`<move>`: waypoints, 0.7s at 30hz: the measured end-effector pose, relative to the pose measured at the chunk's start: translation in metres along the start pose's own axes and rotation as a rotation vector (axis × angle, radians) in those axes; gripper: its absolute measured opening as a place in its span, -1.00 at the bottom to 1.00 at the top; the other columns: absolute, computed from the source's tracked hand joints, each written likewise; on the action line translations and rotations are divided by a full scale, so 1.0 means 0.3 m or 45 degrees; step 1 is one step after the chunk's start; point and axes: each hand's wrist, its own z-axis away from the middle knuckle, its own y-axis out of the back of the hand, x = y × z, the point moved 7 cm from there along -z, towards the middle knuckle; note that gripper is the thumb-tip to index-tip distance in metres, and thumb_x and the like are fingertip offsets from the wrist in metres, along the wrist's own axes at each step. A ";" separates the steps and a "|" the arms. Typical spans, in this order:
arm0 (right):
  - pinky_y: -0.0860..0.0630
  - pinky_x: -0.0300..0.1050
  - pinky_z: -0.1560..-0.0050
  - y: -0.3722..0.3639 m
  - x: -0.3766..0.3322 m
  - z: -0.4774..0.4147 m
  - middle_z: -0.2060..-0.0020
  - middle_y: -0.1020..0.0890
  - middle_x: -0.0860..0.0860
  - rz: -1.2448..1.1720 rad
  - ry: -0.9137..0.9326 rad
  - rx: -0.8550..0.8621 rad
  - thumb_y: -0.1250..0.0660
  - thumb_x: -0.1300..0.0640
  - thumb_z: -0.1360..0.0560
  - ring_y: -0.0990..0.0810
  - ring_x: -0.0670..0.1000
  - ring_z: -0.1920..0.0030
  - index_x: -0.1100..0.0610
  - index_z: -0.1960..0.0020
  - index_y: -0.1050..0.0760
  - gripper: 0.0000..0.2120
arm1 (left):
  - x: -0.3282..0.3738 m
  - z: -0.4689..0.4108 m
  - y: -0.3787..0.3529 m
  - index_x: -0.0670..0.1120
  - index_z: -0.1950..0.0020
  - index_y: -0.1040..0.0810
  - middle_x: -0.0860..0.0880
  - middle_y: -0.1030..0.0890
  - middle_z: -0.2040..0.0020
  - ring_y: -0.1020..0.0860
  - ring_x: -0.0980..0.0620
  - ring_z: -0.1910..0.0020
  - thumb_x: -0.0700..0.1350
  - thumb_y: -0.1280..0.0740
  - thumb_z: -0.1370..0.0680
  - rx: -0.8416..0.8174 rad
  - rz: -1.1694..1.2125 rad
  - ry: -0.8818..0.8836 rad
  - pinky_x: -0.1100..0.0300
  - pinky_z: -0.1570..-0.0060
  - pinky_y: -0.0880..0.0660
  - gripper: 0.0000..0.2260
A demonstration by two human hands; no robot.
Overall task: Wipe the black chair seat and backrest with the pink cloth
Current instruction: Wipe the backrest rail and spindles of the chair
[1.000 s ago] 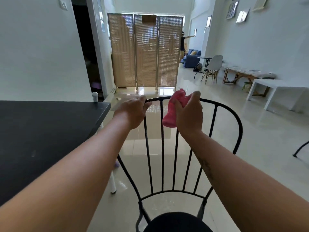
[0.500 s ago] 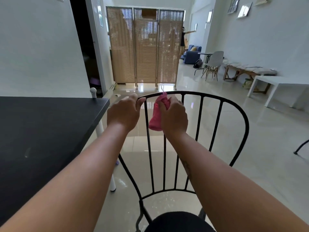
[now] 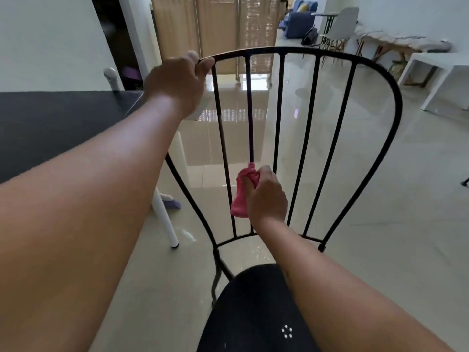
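1. Seat (image 3: 253,313) of black chair at 6 o'clock, nearest the camera; round, dark, a few small white specks on it. Right forearm crosses above its right half.
2. Right hand (image 3: 266,196) just past the seat, near centre: fingers curled tight around the pink cloth (image 3: 241,196), which is bunched and wrapped about the lower part of one backrest spindle (image 3: 251,110), second from the left. Cloth hangs a little below the fist, above the lower curved rail.
3. Left hand (image 3: 177,82) at 11 o'clock, further out: fingers hooked over the backrest top rail (image 3: 304,50) at its left end, thumb tip showing over the rail. Closed grip on bare metal, no cloth there.
4. Backrest frame: five thin upright spindles between the top rail and the lower rail, all black.
5. Black bench (image 3: 50,123) at 9 o'clock, left of the chair, white leg (image 3: 165,219) standing on glossy tiled floor (image 3: 380,224).
6. Far, at 12 o'clock: woven folding screen (image 3: 215,29). At 1 to 2 o'clock: blue sofa (image 3: 299,13), grey chair (image 3: 340,26), white table (image 3: 436,80).
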 end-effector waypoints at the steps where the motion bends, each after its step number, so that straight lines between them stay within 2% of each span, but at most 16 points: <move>1: -0.49 -0.03 0.23 -0.027 0.031 0.010 0.12 -0.55 0.00 -0.016 -0.035 -0.021 -0.20 -0.10 -0.59 -0.52 0.03 0.24 0.14 -0.03 -0.41 -0.71 | -0.004 -0.013 -0.010 -0.11 -0.11 -0.46 -0.13 -0.54 0.14 -0.53 -0.18 0.15 0.26 0.04 -0.63 0.008 -0.009 -0.002 -0.02 0.12 -0.46 -0.50; 4: -0.46 -0.08 0.22 -0.109 0.131 0.047 0.12 -0.55 -0.03 -0.043 -0.171 -0.113 -0.22 -0.09 -0.58 -0.52 0.01 0.22 0.11 -0.02 -0.42 -0.75 | -0.008 -0.046 -0.031 -0.13 -0.14 -0.47 -0.14 -0.50 0.12 -0.47 -0.17 0.14 0.25 0.03 -0.64 0.024 -0.048 0.011 0.02 0.16 -0.35 -0.50; 9: -0.41 -0.11 0.20 -0.222 0.312 0.148 0.12 -0.54 -0.07 0.036 -0.383 -0.348 -0.25 -0.01 -0.58 -0.52 -0.01 0.22 0.02 0.01 -0.40 -0.89 | -0.023 -0.072 -0.067 -0.11 -0.16 -0.48 -0.15 -0.52 0.07 -0.53 -0.21 0.04 0.26 0.04 -0.64 0.058 -0.054 -0.015 0.03 0.08 -0.40 -0.49; 13: -0.36 -0.12 0.21 -0.240 0.330 0.164 0.12 -0.54 -0.06 0.055 -0.371 -0.341 -0.23 0.01 -0.60 -0.48 -0.02 0.23 0.02 0.02 -0.39 -0.91 | -0.030 -0.081 -0.079 -0.10 -0.18 -0.49 -0.20 -0.58 -0.02 -0.55 -0.24 -0.04 0.27 0.05 -0.63 0.030 -0.043 0.010 -0.02 0.00 -0.44 -0.47; 16: -0.35 -0.14 0.28 -0.224 0.293 0.126 0.15 -0.54 -0.04 0.046 -0.347 -0.329 -0.23 0.00 -0.59 -0.49 -0.03 0.26 0.05 0.04 -0.40 -0.88 | -0.026 -0.077 -0.071 -0.10 -0.18 -0.48 -0.16 -0.57 0.03 -0.53 -0.19 0.04 0.26 0.05 -0.63 0.041 -0.030 0.004 0.01 0.03 -0.44 -0.48; 19: -0.47 -0.10 0.30 -0.158 0.197 0.055 0.18 -0.55 -0.03 -0.033 -0.257 -0.263 -0.26 -0.03 -0.58 -0.52 -0.03 0.27 0.08 0.01 -0.44 -0.83 | -0.021 -0.060 -0.050 -0.12 -0.16 -0.47 -0.10 -0.50 0.11 -0.47 -0.13 0.13 0.25 0.04 -0.64 0.065 -0.036 0.010 0.05 0.12 -0.37 -0.50; 21: -0.52 -0.08 0.29 -0.090 0.100 -0.011 0.20 -0.55 -0.03 -0.077 -0.166 -0.205 -0.27 -0.05 -0.58 -0.54 -0.04 0.28 0.09 0.00 -0.45 -0.80 | -0.017 -0.048 -0.033 -0.11 -0.11 -0.47 -0.10 -0.51 0.13 -0.50 -0.15 0.13 0.26 0.03 -0.64 0.050 -0.021 0.019 0.04 0.14 -0.40 -0.50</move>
